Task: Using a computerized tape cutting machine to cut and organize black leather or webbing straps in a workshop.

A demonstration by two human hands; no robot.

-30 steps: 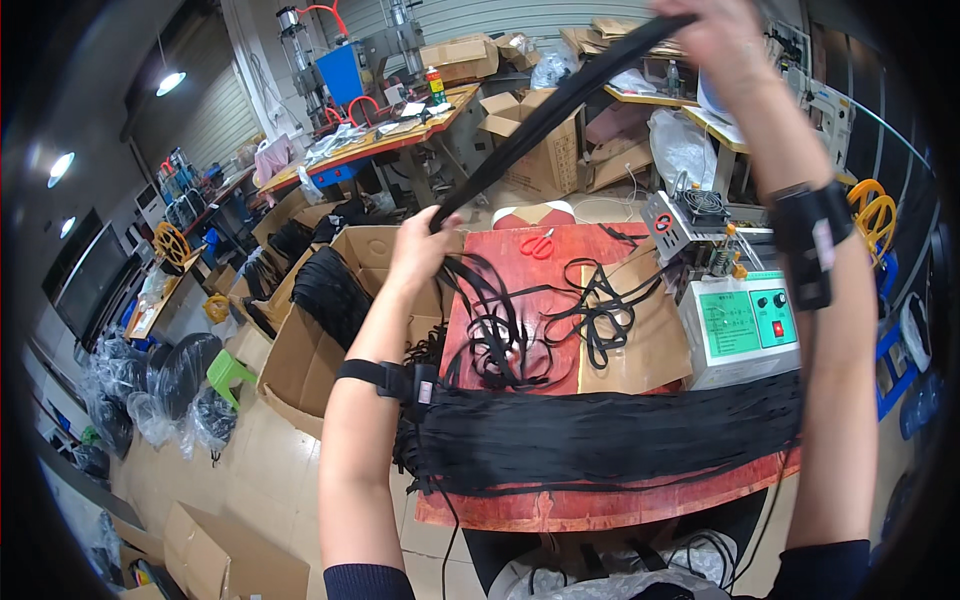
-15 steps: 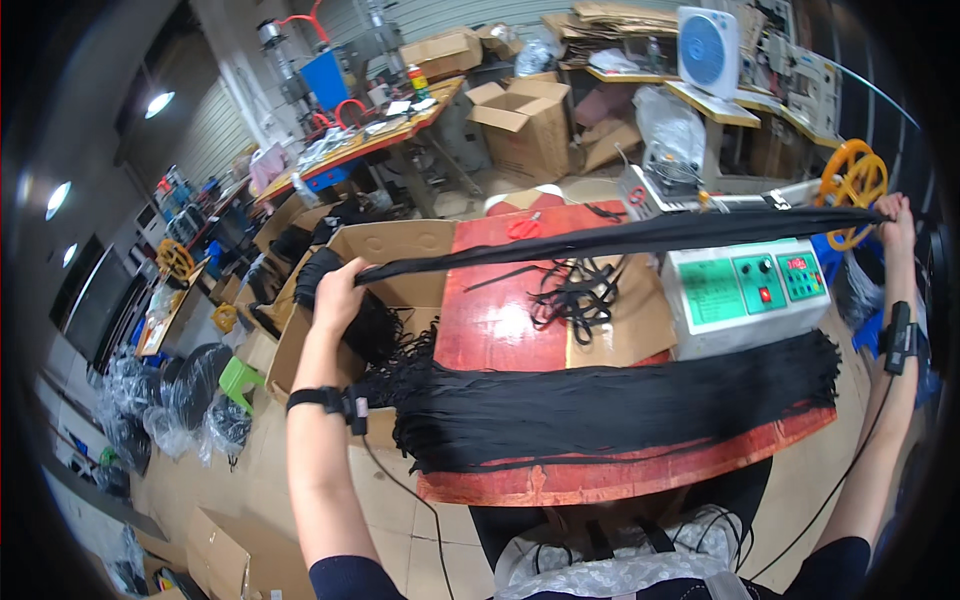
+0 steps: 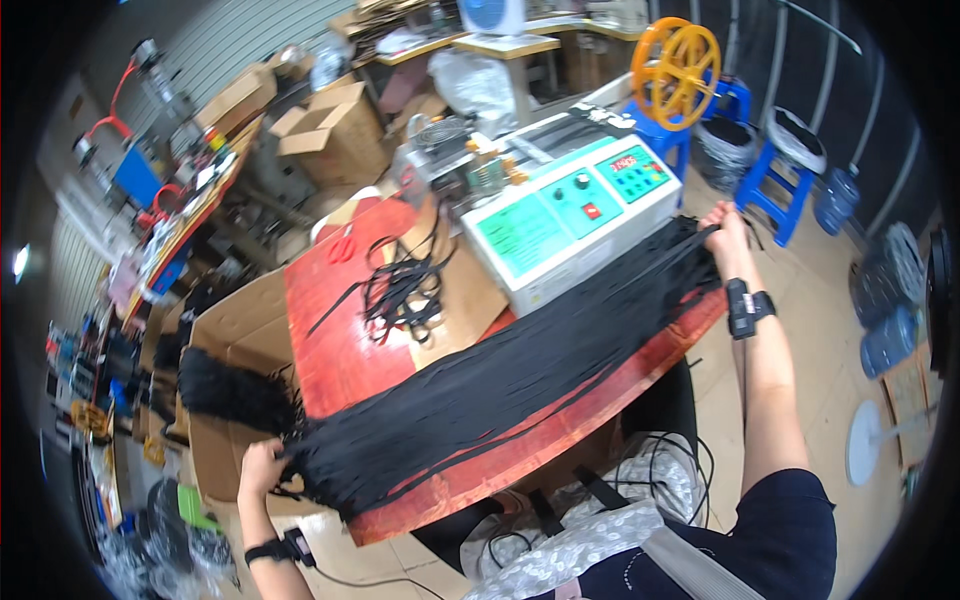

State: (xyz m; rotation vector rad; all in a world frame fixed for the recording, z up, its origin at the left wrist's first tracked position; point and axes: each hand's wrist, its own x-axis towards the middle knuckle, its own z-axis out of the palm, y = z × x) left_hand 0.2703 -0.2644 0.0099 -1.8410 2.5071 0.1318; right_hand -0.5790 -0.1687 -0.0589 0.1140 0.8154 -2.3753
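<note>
Lying along the near edge of the table (image 3: 330, 290), the straps (image 3: 500, 370) seem soft, light and floppy. The left hand (image 3: 262, 468) and right hand (image 3: 727, 228) each pinch an end, good spots to hold.

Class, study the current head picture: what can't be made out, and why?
In the head view:
- Number of black strips: overlapping and blurred.
- Red table beneath them: hidden by the strips.
- Left hand: fingertips indistinct against the dark strips.
- Blue-and-white fan: top cut off by the upper edge.
</note>
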